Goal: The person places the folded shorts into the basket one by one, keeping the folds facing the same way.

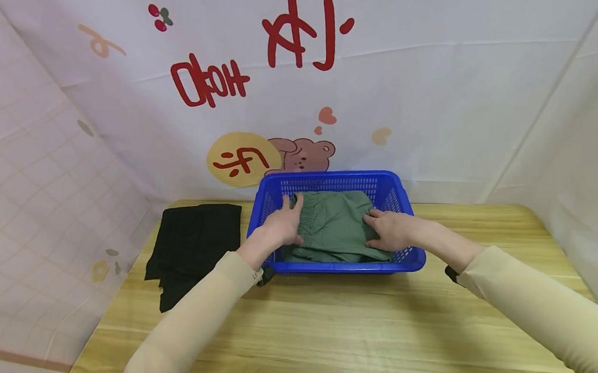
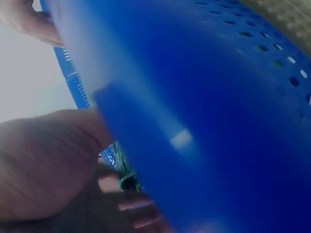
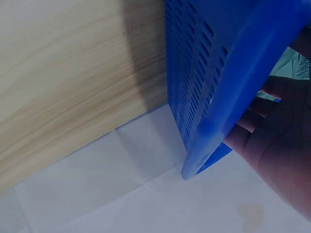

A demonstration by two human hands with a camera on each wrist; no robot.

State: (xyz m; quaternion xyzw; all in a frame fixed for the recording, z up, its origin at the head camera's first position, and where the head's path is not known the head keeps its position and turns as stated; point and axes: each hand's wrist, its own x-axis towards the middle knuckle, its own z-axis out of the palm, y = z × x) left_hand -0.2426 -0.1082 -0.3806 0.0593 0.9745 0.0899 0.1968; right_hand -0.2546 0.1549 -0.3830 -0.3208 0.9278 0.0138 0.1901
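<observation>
A folded green garment (image 1: 335, 221) with a gathered elastic waistband lies inside the blue plastic basket (image 1: 335, 268). At the waistband end, my left hand (image 1: 279, 225) reaches over the basket's near left side, its fingers spread against the cloth. My right hand (image 1: 394, 230) comes in over the right rim and rests its fingers on the garment's right edge. In the left wrist view the basket rim (image 2: 194, 121) covers much of the scene and partly hides the fingers. The right wrist view shows extended fingers reaching past the rim (image 3: 243, 82).
A folded black garment (image 1: 197, 243) lies on the wooden table (image 1: 329, 341), left of the basket. Behind the table hangs a white printed cloth (image 1: 432, 103) with red characters and a bear. Pale cloth also borders both sides.
</observation>
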